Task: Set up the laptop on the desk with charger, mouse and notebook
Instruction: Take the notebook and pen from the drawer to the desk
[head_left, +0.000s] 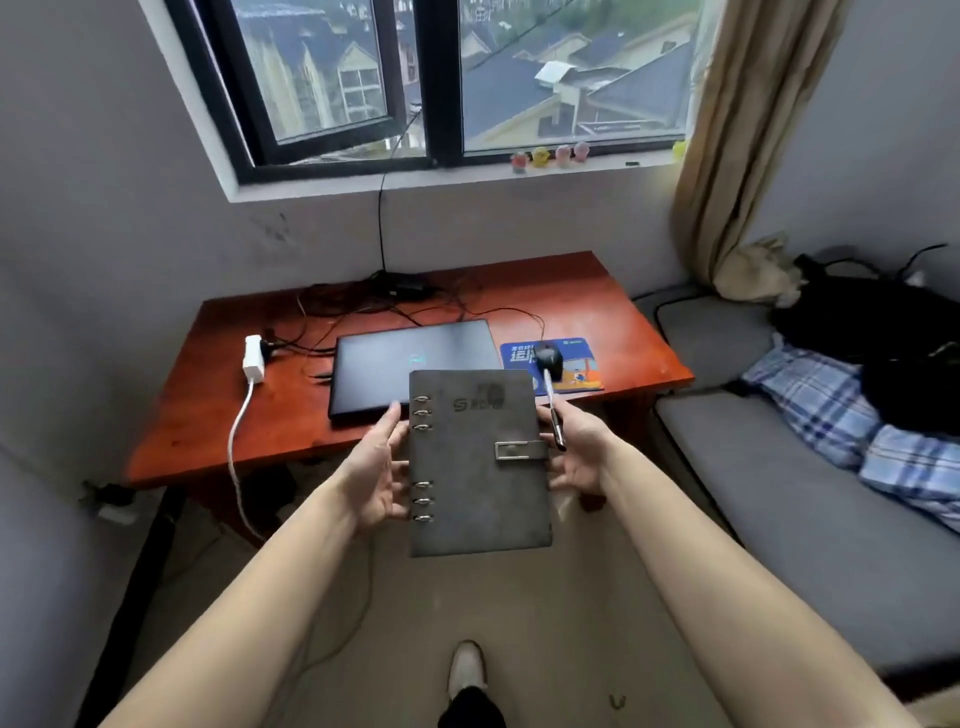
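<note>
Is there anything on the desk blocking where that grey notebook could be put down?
Partly. The closed laptop fills the middle and the mouse pad the right; bare desk lies front-left, near the white power strip.

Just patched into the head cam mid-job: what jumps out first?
A grey ring-bound notebook held in front of the desk between the left hand and right hand, the right also holding a pen. Behind it, a closed laptop lies on the red-brown desk, with a mouse on a blue pad.
</note>
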